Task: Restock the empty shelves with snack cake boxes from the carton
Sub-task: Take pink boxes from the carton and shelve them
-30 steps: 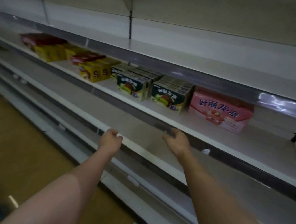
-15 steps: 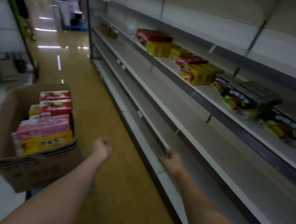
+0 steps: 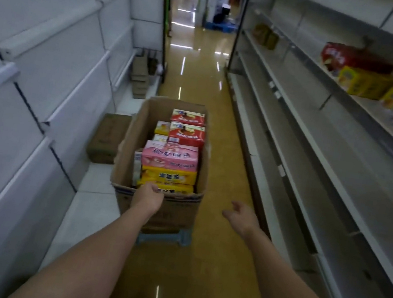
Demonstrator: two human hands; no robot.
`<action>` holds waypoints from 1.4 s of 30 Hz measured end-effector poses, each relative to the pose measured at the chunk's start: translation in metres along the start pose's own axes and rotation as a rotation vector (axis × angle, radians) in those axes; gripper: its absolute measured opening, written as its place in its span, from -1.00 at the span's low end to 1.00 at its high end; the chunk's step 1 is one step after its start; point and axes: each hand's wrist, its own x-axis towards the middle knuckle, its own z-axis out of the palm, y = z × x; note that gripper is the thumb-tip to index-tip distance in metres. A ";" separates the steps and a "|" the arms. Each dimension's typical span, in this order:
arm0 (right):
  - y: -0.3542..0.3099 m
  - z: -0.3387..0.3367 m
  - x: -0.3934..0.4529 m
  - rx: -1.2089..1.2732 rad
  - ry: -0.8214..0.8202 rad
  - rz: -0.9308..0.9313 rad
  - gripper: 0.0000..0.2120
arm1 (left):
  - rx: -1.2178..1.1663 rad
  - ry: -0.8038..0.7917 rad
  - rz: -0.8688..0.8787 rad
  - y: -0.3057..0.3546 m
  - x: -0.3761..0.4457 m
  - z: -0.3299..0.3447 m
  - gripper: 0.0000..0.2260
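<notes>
Head view, stock check: your left hand (image 3: 148, 196) rests curled at the carton (image 3: 156, 203) rim at 12 o'clock, right hand (image 3: 241, 215) spread and holding nothing, carton mostly full, shelves (image 3: 317, 151) at 2 o'clock largely unstocked.

The carton (image 3: 157, 201) is matt brown cardboard, creased and worn at its near rim; the boxes (image 3: 171, 156) inside it are glossy printed card. The floor (image 3: 201, 73) is smooth, shiny and yellowish, mirroring the lights. The shelves (image 3: 317, 151) on the right look like dull grey painted metal
</notes>
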 end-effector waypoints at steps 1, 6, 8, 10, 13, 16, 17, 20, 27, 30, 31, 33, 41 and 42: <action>-0.008 0.004 0.010 -0.006 -0.015 -0.008 -0.44 | -0.005 0.003 -0.010 -0.003 0.008 -0.004 -0.72; -0.049 0.018 0.069 0.003 -0.045 -0.039 -0.45 | -0.042 0.084 -0.065 -0.001 0.055 -0.015 -0.75; -0.066 0.018 0.094 0.012 -0.061 -0.052 -0.47 | -0.045 0.109 -0.086 0.007 0.075 -0.016 -0.83; -0.083 0.018 0.114 0.029 -0.102 -0.069 -0.54 | -0.011 0.110 -0.080 0.017 0.092 -0.015 -0.88; -0.099 0.019 0.149 0.025 -0.158 -0.093 -0.56 | 0.014 0.109 -0.082 0.029 0.120 -0.007 -0.92; -0.108 0.023 0.180 -0.012 -0.174 -0.117 -0.56 | -0.029 0.108 -0.103 0.037 0.148 0.002 -0.91; -0.110 0.026 0.191 -0.011 -0.179 -0.124 -0.56 | -0.026 0.107 -0.117 0.038 0.157 0.005 -0.84; -0.117 0.036 0.215 0.018 -0.193 -0.120 -0.61 | -0.003 0.108 -0.152 0.041 0.178 0.010 -0.81; -0.129 0.065 0.269 -0.004 -0.227 -0.074 -0.68 | -0.013 0.097 -0.182 0.030 0.229 0.013 -0.82; -0.128 0.080 0.291 0.018 -0.227 -0.021 -0.70 | -0.032 0.067 -0.228 0.019 0.257 0.013 -0.65; -0.126 0.087 0.301 0.027 -0.223 -0.003 -0.64 | -0.034 0.057 -0.243 0.016 0.267 0.013 -0.60; -0.107 0.106 0.336 0.038 -0.210 0.032 -0.45 | -0.036 0.045 -0.263 0.010 0.285 0.014 -0.52; -0.110 0.130 0.359 -0.068 -0.115 0.128 -0.22 | -0.115 -0.035 -0.364 -0.001 0.331 0.030 -0.42; -0.111 0.132 0.362 -0.069 -0.109 0.144 -0.22 | -0.139 -0.040 -0.375 -0.003 0.336 0.032 -0.43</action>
